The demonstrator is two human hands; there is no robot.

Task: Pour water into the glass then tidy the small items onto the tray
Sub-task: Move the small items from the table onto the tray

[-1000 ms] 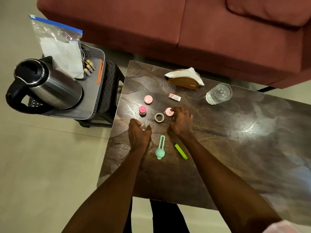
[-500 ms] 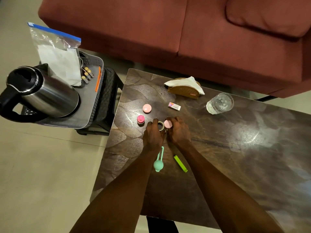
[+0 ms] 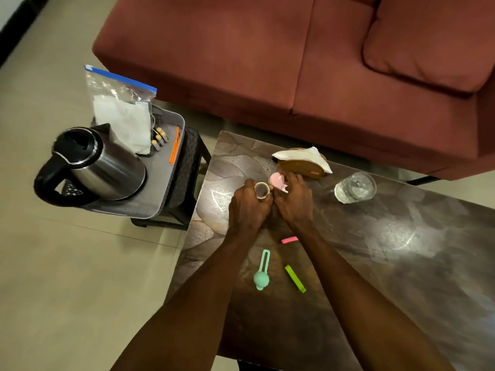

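The dark brown stone-patterned desk (image 3: 401, 250) is polished and glossy, throwing back pale glare. The steel-bodied kettle (image 3: 107, 167) has shiny brushed metal sides with a black plastic lid and handle, standing on a matt grey plastic tray (image 3: 163, 183). The clear drinking glass (image 3: 355, 187) is smooth and transparent. The maroon sofa (image 3: 294, 62) is soft matt cloth. The blue-topped clear plastic bag (image 3: 120, 103) looks crinkled and shiny.

Both forearms are bare from the lower edge of the view up to the wrists, with no sleeve, watch, bracelet or ring showing. The left hand (image 3: 250, 207) and the right hand (image 3: 293, 202) are bare too, without gloves.
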